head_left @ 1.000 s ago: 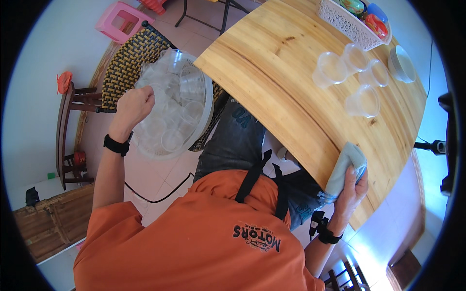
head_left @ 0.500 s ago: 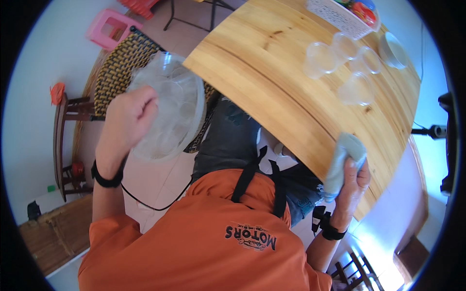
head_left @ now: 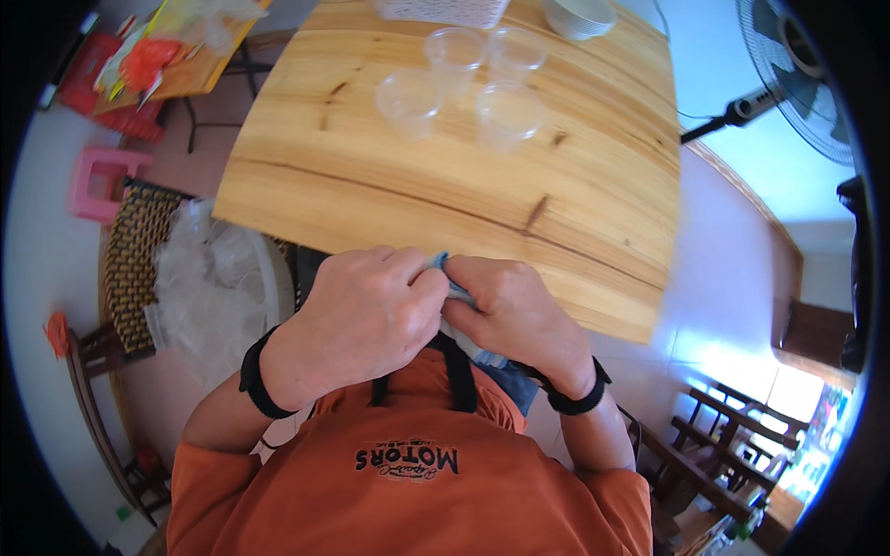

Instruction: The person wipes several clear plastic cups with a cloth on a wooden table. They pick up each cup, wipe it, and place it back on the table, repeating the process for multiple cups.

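Both my hands meet in front of my chest, by the near edge of the wooden table (head_left: 603, 269). Between them is a bunched light blue-grey cloth (head_left: 460, 295); part of it hangs below toward my lap. My left hand (head_left: 375, 310) is closed, its fingers curled around the cloth's left end. My right hand (head_left: 514, 310) grips the cloth with the thumb pressed over it. Much of the cloth is hidden by the fingers. Several clear plastic cups (head_left: 508, 116) stand upright in a group farther back on the table.
A white basket (head_left: 440, 9) and stacked white bowls (head_left: 582, 18) stand at the table's far side. Left of me, a tub (head_left: 278, 287) with clear plastic bags rests on a woven chair (head_left: 134, 246). A standing fan (head_left: 797, 74) is at the right, wooden chairs (head_left: 714, 445) lower right.
My left hand has left the tub's side and come to the middle. My right hand has brought the cloth left to meet it. The view has turned toward the right.
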Available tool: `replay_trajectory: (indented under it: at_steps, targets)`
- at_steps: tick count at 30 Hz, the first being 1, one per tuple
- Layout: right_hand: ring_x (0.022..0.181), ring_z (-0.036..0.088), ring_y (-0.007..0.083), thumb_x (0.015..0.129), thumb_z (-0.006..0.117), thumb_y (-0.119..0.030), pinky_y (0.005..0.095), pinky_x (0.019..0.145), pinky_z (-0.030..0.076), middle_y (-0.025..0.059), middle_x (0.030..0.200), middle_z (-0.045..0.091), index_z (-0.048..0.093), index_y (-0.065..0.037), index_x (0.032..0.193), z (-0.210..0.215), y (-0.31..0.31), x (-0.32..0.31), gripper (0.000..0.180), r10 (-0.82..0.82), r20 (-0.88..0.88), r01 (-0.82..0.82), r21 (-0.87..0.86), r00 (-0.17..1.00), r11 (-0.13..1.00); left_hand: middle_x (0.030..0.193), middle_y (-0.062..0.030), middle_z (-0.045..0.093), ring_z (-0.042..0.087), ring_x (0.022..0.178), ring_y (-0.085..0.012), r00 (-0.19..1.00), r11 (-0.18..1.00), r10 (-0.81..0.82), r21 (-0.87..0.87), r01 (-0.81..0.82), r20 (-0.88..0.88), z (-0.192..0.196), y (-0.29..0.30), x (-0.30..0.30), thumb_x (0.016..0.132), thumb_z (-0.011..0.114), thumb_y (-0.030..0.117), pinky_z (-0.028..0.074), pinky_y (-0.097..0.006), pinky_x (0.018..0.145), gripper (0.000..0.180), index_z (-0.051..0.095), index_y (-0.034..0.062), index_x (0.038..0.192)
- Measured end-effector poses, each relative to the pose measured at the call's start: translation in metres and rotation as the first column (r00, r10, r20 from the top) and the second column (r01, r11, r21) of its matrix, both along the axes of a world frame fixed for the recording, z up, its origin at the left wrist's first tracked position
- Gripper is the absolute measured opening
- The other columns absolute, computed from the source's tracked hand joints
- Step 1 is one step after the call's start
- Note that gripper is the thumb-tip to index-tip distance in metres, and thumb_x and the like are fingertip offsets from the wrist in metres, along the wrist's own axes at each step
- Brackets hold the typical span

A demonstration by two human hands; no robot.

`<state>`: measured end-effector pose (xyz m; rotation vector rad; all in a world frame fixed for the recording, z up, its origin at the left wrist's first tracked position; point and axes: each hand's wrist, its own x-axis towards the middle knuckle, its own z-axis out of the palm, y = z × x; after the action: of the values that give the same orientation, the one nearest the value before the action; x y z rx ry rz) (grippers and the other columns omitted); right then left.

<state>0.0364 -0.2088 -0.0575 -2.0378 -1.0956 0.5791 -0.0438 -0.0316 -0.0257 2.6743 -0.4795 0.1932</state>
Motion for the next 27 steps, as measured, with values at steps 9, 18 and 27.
replay_trajectory:
  at_steps: [9,18,27]
  targets:
    - [0.095,0.064,0.0442,0.082,0.065,-0.010,0.0444,0.079,0.052,0.0249,0.102,0.066,0.052,-0.001,0.124,-0.031,-0.003,0.023,0.045,-0.152,-0.167,0.173,0.120,0.974,0.978,0.069,-0.0063,0.048,0.056,0.063,-0.0244,0.983,0.991,-0.112,0.084,0.100,0.147,-0.001,-0.011,0.037,0.066,0.070,0.010,0.046,-0.037,0.054,0.019,0.052,0.0071,0.073]
    - [0.090,0.063,0.0162,0.082,0.066,-0.010,0.0314,0.080,0.051,0.0108,0.096,0.068,0.059,0.003,0.117,-0.010,-0.031,0.029,0.038,-0.129,-0.692,0.353,0.191,0.710,0.916,0.126,-0.0227,0.052,0.055,0.111,-0.0355,0.985,0.963,0.061,-0.269,-0.016,0.161,-0.004,0.016,0.033,0.091,0.063,0.031,0.046,-0.039,0.093,0.057,0.049,-0.0051,0.132]
    - [0.089,0.068,0.0377,0.077,0.073,-0.020,0.0407,0.079,0.053,0.0248,0.095,0.067,0.055,0.005,0.118,-0.024,-0.018,0.019,0.051,-0.283,-0.264,0.296,0.009,0.922,0.955,0.092,-0.0114,0.059,0.057,0.082,-0.0187,0.915,0.607,0.045,-0.716,-0.344,-0.401,-0.048,0.000,0.017,0.103,0.048,0.024,0.046,-0.029,0.076,0.034,0.051,-0.0025,0.125]
